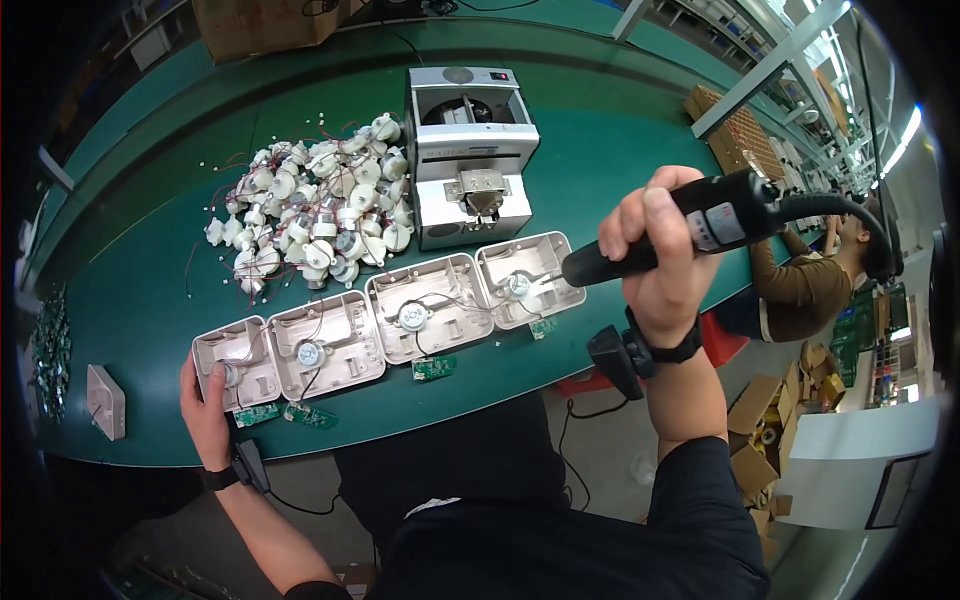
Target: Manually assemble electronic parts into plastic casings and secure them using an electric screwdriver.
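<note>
Circuit boards [433, 368], four small green ones, lie along the near side of the silver machine [470, 150], past a row of four open beige shells, most of them to its left. Left of the machine and nearer than it, the left hand [208, 425] grasps the leftmost shell [262, 385] by its outer wall, thumb over the rim beside the round part inside. The second shell [350, 365] and the third shell [450, 285] each contain a round pale part with thin wires; so does the rightmost shell [520, 255], directly on the machine's near side. To the machine's right, the right hand [670, 250] is wrapped around a black electric screwdriver [722, 222], its tip pointing into that rightmost shell; whether it touches anything there I cannot tell. Well left of the machine sits a separate beige plastic piece [107, 402]. Just beside the machine's left wall is a heap of white motors [320, 205] with red wires. Beyond the machine, to its left, stands a cardboard box [270, 25], its contents hidden.
</note>
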The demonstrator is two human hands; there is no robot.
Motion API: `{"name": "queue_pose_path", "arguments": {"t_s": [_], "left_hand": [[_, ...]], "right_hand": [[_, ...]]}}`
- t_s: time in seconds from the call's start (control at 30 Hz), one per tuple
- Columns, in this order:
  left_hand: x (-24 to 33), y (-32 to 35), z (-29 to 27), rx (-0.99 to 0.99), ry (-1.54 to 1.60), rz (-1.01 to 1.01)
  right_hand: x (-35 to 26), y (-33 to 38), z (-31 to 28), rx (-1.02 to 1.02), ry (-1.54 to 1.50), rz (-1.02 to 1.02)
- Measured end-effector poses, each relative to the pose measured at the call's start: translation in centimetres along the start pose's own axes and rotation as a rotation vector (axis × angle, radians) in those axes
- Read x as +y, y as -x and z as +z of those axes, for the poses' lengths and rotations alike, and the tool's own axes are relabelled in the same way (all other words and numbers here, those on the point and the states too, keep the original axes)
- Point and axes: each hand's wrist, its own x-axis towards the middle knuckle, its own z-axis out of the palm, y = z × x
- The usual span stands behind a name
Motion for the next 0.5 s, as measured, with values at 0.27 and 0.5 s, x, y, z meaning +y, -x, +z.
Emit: {"name": "queue_pose_path", "arguments": {"t_s": [0.27,0.5], "left_hand": [[0.4,0.4,0.6,0.017,-0.001,-0.023],[0.9,0.7,0.5,0.021,-0.030,-0.025]], "right_hand": [[3.2,0.6,-0.2,0.038,-0.029,0.021],[4.4,0.9,-0.1,-0.065,0.007,-0.003]]}}
